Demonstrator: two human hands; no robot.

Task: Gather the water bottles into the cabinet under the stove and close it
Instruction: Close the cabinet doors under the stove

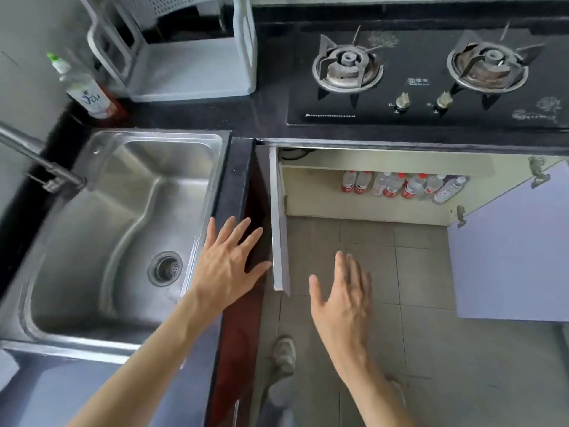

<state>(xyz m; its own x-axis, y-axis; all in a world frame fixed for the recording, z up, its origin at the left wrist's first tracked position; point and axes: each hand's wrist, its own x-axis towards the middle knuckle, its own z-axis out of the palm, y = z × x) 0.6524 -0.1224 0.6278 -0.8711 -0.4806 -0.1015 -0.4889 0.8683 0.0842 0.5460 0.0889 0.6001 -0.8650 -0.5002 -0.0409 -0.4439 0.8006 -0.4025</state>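
Closing the cabinet (369, 211) under the stove (415, 50) is judged the step in hand, the gathering looking done: water bottles (400, 184), clear with mostly red labels, stand in one row on the cabinet floor towards the back, close together, the rightmost appearing to lean. Left door (279, 229): swung out, seen edge-on. Right door (508, 257): swung wide, pale inner face up to the camera, two hinges showing. Left hand (228, 266): fingers spread and straight, holding nothing, thumb just beside the left door's outer edge; contact cannot be told. Right hand (341, 300): fingers straight and together, holding nothing, over the floor (415, 334) between the two doors, well apart from the right one. Handling note: push each door flat-handed on its outer face near the free edge, away from the hinges, one door per hand; the right hand has to travel farther, so the left door probably goes first; keep fingers off the meeting edges, and check no bottle stands forward of the lip. Other containers: sink (77, 226), steel, drain strainer (164, 268) in its base; white rack (191, 66) on the table (271, 118), nothing seen on its tray; green-capped bottle (83, 87) in the corner beside it.
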